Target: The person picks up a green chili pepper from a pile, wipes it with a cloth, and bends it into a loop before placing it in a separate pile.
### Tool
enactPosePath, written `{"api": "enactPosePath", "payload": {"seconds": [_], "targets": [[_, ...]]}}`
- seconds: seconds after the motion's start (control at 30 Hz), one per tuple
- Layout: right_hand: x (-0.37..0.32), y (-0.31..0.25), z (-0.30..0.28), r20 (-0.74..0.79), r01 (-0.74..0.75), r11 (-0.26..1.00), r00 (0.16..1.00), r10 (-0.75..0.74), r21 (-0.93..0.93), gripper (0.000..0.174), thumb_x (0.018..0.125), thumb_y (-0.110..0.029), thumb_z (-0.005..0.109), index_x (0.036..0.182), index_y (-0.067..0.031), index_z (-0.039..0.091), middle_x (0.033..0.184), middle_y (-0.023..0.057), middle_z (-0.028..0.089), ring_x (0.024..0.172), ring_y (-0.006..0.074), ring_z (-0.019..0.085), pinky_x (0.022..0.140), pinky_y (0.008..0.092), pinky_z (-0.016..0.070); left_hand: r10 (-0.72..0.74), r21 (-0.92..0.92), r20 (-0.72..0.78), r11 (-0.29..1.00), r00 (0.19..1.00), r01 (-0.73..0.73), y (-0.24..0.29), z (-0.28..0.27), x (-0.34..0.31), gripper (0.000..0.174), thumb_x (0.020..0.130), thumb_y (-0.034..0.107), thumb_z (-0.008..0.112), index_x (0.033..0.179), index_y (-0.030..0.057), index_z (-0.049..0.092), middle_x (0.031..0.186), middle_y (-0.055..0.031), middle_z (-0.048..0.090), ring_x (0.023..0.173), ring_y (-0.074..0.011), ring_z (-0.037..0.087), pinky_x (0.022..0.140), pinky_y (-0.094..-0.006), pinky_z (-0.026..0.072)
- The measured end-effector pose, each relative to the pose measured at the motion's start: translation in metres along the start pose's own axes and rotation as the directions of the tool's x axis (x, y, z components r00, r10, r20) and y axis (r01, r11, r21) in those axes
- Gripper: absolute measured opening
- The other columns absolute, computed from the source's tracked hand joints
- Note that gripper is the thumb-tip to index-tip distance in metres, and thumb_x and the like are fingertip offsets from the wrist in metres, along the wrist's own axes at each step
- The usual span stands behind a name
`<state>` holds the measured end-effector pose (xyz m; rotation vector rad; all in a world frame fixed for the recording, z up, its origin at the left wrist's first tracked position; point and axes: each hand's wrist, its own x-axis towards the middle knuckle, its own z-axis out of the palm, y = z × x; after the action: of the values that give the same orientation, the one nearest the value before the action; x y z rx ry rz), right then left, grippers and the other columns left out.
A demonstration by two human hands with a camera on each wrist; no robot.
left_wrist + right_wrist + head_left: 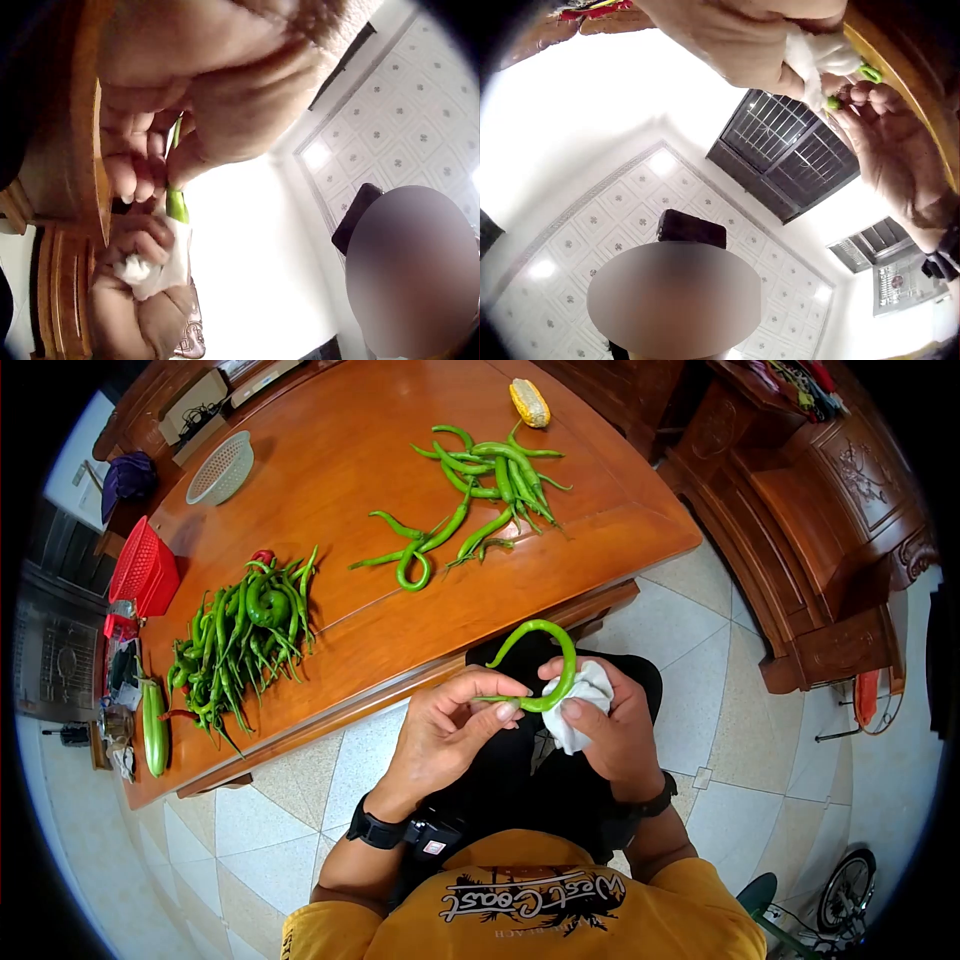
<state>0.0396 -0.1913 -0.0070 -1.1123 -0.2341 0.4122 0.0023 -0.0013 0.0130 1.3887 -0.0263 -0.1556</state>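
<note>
Between my two hands is a long green chili pepper [570,660], bent into a hook above the lap. My left hand [445,730] pinches its stem end between thumb and fingers. With my right hand [618,735] I hold a white cloth [580,710] against the pepper's body, thumb pressing on it. The left wrist view shows the cloth [169,262] wrapped around the pepper [177,204] close to the left fingertips. In the right wrist view the cloth [817,64] bunches under the right hand, hiding most of the pepper.
On the wooden table [330,460] lie a large heap of green peppers [245,635], a smaller group of peppers [500,480], and a corn cob [530,404]. A red basket [148,570], a pale basket [222,468] and a long green vegetable [153,728] are toward the left.
</note>
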Motion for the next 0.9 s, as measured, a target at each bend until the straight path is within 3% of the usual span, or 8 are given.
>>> {"api": "enactPosePath", "payload": {"seconds": [0.13, 0.27, 0.37, 0.5, 0.7, 0.8, 0.83, 0.9], "targets": [[0.0, -0.002, 0.0, 0.04, 0.0, 0.998, 0.999, -0.002, 0.061, 0.032, 0.084, -0.012, 0.067, 0.112, 0.0, 0.058, 0.101, 0.0058, 0.064, 0.088, 0.0101, 0.06, 0.081, 0.0243, 0.0473, -0.006, 0.075, 0.051, 0.997, 0.999, 0.003, -0.001, -0.007, -0.001, 0.017, 0.089, 0.006, 0.062, 0.105, 0.0015, 0.065, 0.094, -0.0043, 0.06, 0.086, -0.0121, 0.059, 0.076, -0.0228, 0.047], [-0.003, -0.005, 0.002, 0.022, 0.079, 0.979, 0.997, -0.076, -0.187, 0.031, 0.081, -0.006, 0.069, 0.11, 0.0, 0.058, 0.099, 0.0051, 0.065, 0.087, 0.0105, 0.06, 0.078, 0.0242, 0.0479, 0.237, 0.318, 0.026, 0.919, 0.971, -0.233, -0.006, -0.005, 0.005, 0.016, 0.086, 0.006, 0.065, 0.102, 0.0034, 0.068, 0.098, -0.0064, 0.063, 0.091, -0.0166, 0.058, 0.08, -0.0279, 0.0457], [-0.004, 0.001, 0.008, 0.024, 0.215, 0.856, 0.973, -0.231, -0.47, 0.031, 0.078, 0.0, 0.07, 0.107, -0.0015, 0.058, 0.096, 0.0075, 0.064, 0.082, 0.0121, 0.062, 0.071, 0.0244, 0.0483, 0.272, 0.353, -0.09, 0.908, 0.958, -0.224, -0.002, 0.0, 0.004, 0.016, 0.084, 0.008, 0.067, 0.1, 0.0046, 0.07, 0.101, -0.0078, 0.064, 0.092, -0.0189, 0.057, 0.082, -0.0305, 0.0438], [-0.002, 0.004, 0.018, 0.185, 0.374, 0.714, 0.925, -0.33, -0.592, 0.032, 0.076, -0.001, 0.072, 0.105, -0.0016, 0.058, 0.095, 0.013, 0.062, 0.081, 0.0227, 0.064, 0.069, 0.0282, 0.0496, 0.294, 0.388, -0.07, 0.888, 0.953, -0.246, -0.001, 0.002, 0.002, 0.018, 0.082, 0.011, 0.071, 0.098, 0.0039, 0.07, 0.098, -0.0084, 0.064, 0.09, -0.0185, 0.056, 0.082, -0.0303, 0.0423], [-0.002, 0.005, 0.013, 0.284, 0.399, 0.649, 0.917, -0.279, -0.648, 0.028, 0.083, -0.001, 0.062, 0.11, 0.0001, 0.057, 0.104, 0.0161, 0.061, 0.09, 0.0254, 0.065, 0.074, 0.03, 0.0509, 0.222, 0.336, -0.108, 0.925, 0.969, -0.174, 0.002, 0.006, 0.0, 0.018, 0.08, 0.01, 0.072, 0.097, 0.0037, 0.071, 0.099, -0.0094, 0.064, 0.096, -0.0216, 0.057, 0.087, -0.0314, 0.0432], [-0.002, 0.006, 0.005, 0.156, 0.265, 0.808, 0.964, -0.214, -0.527, 0.023, 0.089, -0.002, 0.053, 0.112, -0.0001, 0.057, 0.104, 0.0152, 0.062, 0.091, 0.0227, 0.065, 0.075, 0.0299, 0.0513, 0.255, 0.377, -0.123, 0.906, 0.959, -0.193, 0.001, 0.002, 0.001, 0.017, 0.082, 0.011, 0.07, 0.097, 0.0036, 0.071, 0.1, -0.0099, 0.064, 0.101, -0.0238, 0.057, 0.09, -0.0337, 0.0431], [-0.006, -0.006, 0.008, 0.051, 0.055, 0.881, 0.998, -0.034, -0.469, 0.022, 0.092, -0.003, 0.048, 0.113, -0.0003, 0.057, 0.103, 0.0139, 0.062, 0.091, 0.0184, 0.064, 0.077, 0.0298, 0.0515, 0.28, 0.412, -0.121, 0.887, 0.952, -0.209, -0.001, 0.001, 0.002, 0.017, 0.082, 0.011, 0.07, 0.097, 0.0028, 0.07, 0.1, -0.0104, 0.064, 0.103, -0.0251, 0.057, 0.089, -0.0349, 0.0436], [-0.007, -0.008, 0.006, 0.026, 0.137, 0.86, 0.99, -0.142, -0.491, 0.021, 0.093, -0.005, 0.048, 0.112, -0.0002, 0.056, 0.096, 0.0117, 0.061, 0.079, 0.0142, 0.06, 0.069, 0.026, 0.0482, 0.28, 0.436, -0.065, 0.871, 0.958, -0.225, -0.001, 0.002, 0.002, 0.018, 0.082, 0.011, 0.07, 0.097, 0.0021, 0.07, 0.099, -0.0117, 0.065, 0.104, -0.0266, 0.057, 0.09, -0.0356, 0.0436]]}}
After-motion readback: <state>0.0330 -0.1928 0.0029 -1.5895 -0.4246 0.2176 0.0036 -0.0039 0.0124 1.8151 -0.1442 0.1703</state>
